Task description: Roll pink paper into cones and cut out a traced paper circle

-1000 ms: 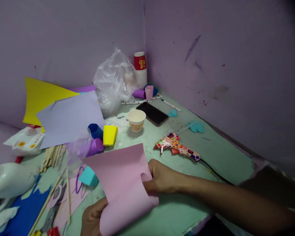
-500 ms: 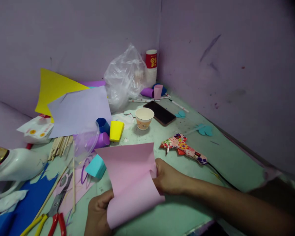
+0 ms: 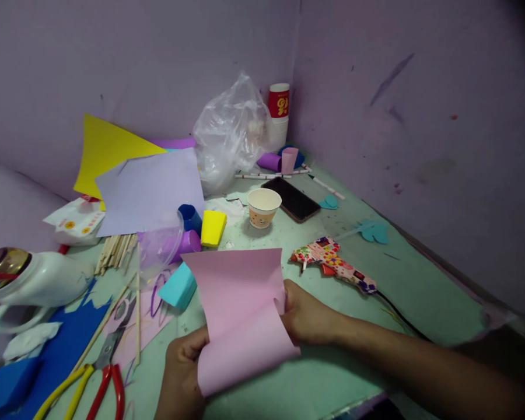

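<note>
A sheet of pink paper is held between my two hands, its near part curled over toward me. My left hand grips the lower left edge, thumb on the paper. On the right edge, my right hand pinches the sheet, and some of its fingers are hidden behind the curl. Beyond the paper stands a small paper cup with an orange pattern. A turquoise paper shape lies just left of the sheet, and a flowered glue gun rests to its right.
Scissors with red and yellow handles lie at the left, near blue paper and a white mug. Further back are a phone, a plastic bag, stacked cups and a lilac sheet. Walls close the back and right.
The view has shifted slightly, so the table's things sit a little further right and higher. Both hands keep hold of the pink paper, and its curl looks nearly the same.
</note>
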A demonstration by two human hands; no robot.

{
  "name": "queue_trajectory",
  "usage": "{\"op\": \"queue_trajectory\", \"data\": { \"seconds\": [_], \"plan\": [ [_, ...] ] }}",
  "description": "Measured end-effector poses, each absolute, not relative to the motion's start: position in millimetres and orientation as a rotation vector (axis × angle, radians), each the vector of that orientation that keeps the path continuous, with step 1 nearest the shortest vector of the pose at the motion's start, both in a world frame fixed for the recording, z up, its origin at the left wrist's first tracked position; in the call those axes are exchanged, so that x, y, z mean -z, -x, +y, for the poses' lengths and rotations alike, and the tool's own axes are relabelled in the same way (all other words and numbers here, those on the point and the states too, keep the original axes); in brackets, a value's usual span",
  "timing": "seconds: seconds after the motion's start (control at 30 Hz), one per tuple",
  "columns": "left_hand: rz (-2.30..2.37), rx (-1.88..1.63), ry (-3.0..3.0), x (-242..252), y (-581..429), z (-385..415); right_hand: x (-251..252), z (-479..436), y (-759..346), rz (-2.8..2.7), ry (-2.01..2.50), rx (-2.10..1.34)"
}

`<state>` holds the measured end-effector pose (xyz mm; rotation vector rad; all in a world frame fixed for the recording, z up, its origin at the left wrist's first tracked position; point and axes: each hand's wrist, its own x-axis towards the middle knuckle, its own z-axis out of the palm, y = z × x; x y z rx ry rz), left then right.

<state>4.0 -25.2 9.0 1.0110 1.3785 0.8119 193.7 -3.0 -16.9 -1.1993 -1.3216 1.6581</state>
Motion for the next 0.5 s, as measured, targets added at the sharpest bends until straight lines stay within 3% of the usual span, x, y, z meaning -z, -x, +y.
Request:
{"op": "queue_trajectory", "data": {
  "seconds": [0.5],
  "plan": [
    [1.196, -0.770, -0.987, 0.1, 1.3, -23.8, 7.5, -2.3, -195.9, -1.343, 1.063, -1.719]
  ]
}}
